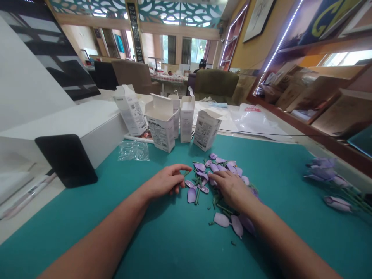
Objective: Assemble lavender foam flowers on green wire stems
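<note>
Left hand (170, 180) narrow, seemingly pinching a green stem bit (187, 173); at its three o'clock, loose purple petals (191, 195) lie heaped. Right hand (231, 188) is over them, grip impossible to tell. Plenty already detached, it seems, while flowers (322, 172) at three o'clock on the green mat (162, 240) look largely intact.

- From my remote seat, I read this as a café-style room doubling as a craft workspace.
- Close by, a green mat (174, 236) scattered with purple petals (191, 195) shows handiwork.
- Beyond, padded armchairs (216, 87) and a checked-cloth table (173, 78) suggest a café or lounge.
- I also see light-edged shelving (293, 117), a framed picture (258, 20) and teal patterned panels (165, 12) overhead.
</note>
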